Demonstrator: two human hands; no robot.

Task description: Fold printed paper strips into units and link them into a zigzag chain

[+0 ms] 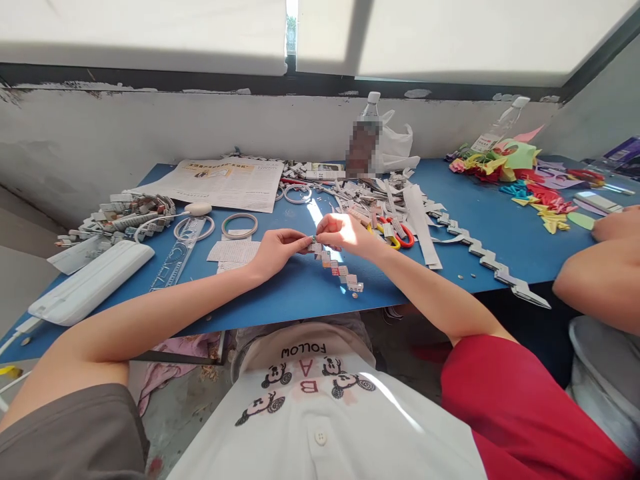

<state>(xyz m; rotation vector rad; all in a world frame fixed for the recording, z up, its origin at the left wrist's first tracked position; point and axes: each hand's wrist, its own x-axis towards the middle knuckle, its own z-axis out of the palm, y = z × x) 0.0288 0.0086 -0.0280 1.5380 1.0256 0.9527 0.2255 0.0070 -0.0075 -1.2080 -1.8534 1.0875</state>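
Observation:
A zigzag chain of folded paper (336, 268) runs from my fingertips down toward the front edge of the blue table (280, 303). My left hand (280, 250) pinches the chain's upper end between thumb and forefinger. Close against it, my right hand (345, 233) has its fingers pressed together at the same end, where the small piece between the fingertips is mostly hidden. Just right of my right hand lie scissors with red and yellow handles (403, 235). A longer zigzag paper chain (483, 253) stretches across the table farther right.
Paper strips (385, 197) pile up behind my hands, near a bottle (364, 143). On the left are a newspaper (215, 183), tape rolls (240, 227), a ruler (177, 257), a coiled paper chain (125, 217) and a white lamp (93, 283). Another person's arm (600, 280) rests at right, near coloured paper (545, 200).

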